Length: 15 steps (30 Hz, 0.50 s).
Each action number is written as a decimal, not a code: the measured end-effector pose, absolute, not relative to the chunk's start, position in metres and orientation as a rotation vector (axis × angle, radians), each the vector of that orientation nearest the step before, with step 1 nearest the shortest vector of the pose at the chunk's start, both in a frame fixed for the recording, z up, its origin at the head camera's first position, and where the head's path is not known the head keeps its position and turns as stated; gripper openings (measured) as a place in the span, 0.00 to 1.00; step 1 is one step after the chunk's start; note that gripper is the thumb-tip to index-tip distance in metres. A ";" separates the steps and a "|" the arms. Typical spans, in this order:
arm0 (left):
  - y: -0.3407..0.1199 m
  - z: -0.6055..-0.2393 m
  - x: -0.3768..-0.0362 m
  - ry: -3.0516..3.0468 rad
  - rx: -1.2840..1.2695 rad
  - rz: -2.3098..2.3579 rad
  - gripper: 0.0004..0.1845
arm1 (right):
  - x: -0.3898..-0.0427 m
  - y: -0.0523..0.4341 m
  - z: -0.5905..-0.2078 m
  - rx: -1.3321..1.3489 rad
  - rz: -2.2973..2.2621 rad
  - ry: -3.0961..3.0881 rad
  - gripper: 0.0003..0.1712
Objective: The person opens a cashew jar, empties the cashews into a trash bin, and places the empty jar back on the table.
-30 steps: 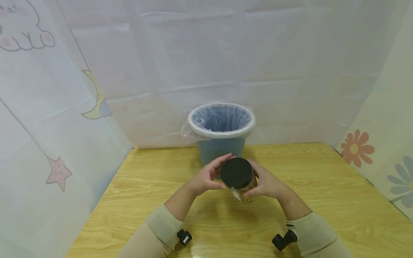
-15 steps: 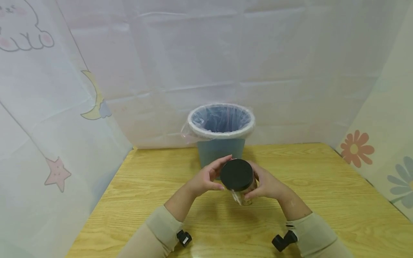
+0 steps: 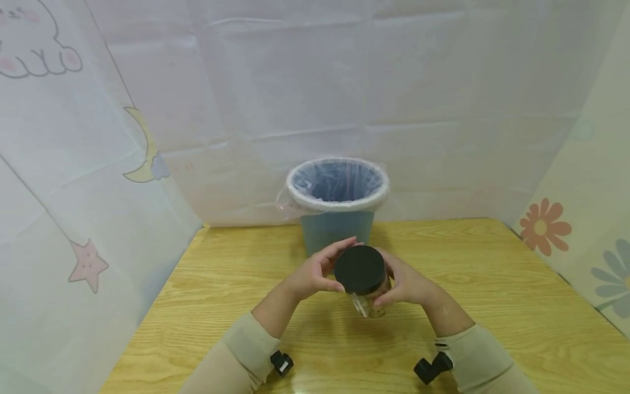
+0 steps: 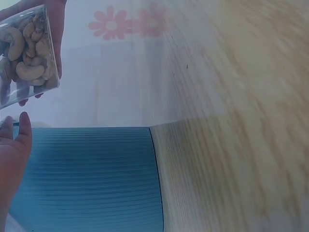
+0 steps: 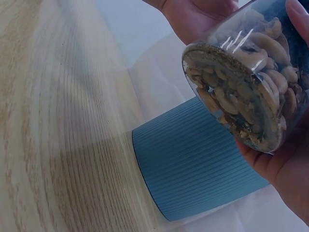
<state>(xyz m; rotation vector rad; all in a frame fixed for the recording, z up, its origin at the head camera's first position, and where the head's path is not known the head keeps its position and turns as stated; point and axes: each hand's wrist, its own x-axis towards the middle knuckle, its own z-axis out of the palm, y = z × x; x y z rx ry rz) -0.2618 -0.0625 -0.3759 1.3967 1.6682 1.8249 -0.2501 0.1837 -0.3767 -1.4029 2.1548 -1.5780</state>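
Note:
A clear jar of cashews (image 3: 371,306) with a black screw lid (image 3: 360,269) is held up above the wooden table (image 3: 492,295), tilted toward me. My right hand (image 3: 401,282) grips the jar's clear body from the right. My left hand (image 3: 320,271) curls its thumb and fingers round the lid's left edge. In the right wrist view the jar's bottom (image 5: 241,82) faces the camera, cradled in my right fingers (image 5: 285,164). The left wrist view catches the nut-filled jar (image 4: 26,53) at the top left, with my left palm (image 4: 9,159) just below it.
A blue ribbed waste bin (image 3: 334,232) with a clear plastic liner stands just behind the hands at the table's back edge, also large in the wrist views (image 4: 87,179) (image 5: 193,164). Pale patterned curtains enclose the table on three sides.
The jar has shifted slightly down and to the left between the hands, its lid tipping a little more toward me. Both hands keep their hold.

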 end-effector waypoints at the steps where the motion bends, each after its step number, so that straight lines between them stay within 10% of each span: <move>1: -0.063 -0.376 -0.262 1.670 1.396 1.823 0.55 | -0.250 0.183 -0.377 -1.411 -1.579 2.149 0.52; 15: -0.063 -0.377 -0.262 1.668 1.399 1.817 0.56 | -0.251 0.181 -0.378 -1.415 -1.580 2.119 0.52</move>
